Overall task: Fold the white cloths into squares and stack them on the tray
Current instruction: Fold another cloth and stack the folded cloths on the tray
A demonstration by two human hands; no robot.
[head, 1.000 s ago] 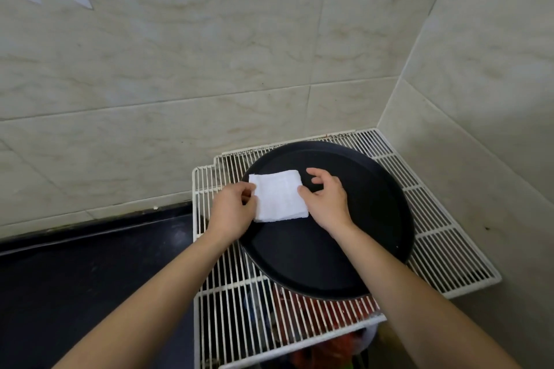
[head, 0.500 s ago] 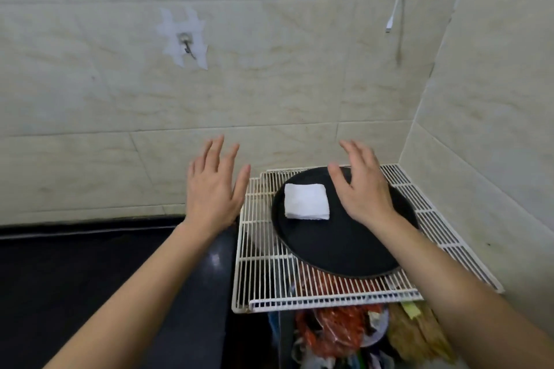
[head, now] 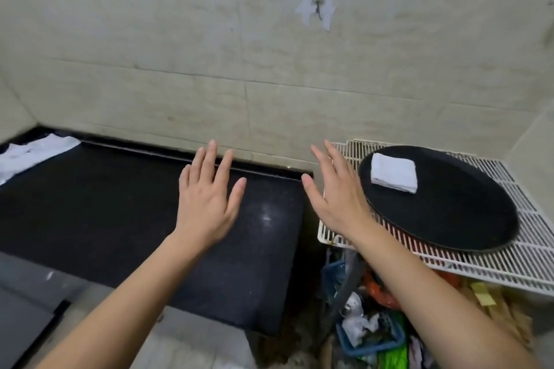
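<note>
Beige tiled walls (head: 180, 39), black countertop (head: 105, 219)

Both hands empty — left hand (head: 207, 204) and right hand (head: 338, 198) spread over the counter (head: 105, 219) — folded cloth (head: 394, 172) on tray (head: 449, 219).

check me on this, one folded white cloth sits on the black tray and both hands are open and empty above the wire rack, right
Not quite. The folded white cloth does lie on the black tray, and both hands are open and empty. But the head view shows the left hand above the dark countertop, not the wire rack. Only the right hand is at the rack's left edge.
</note>
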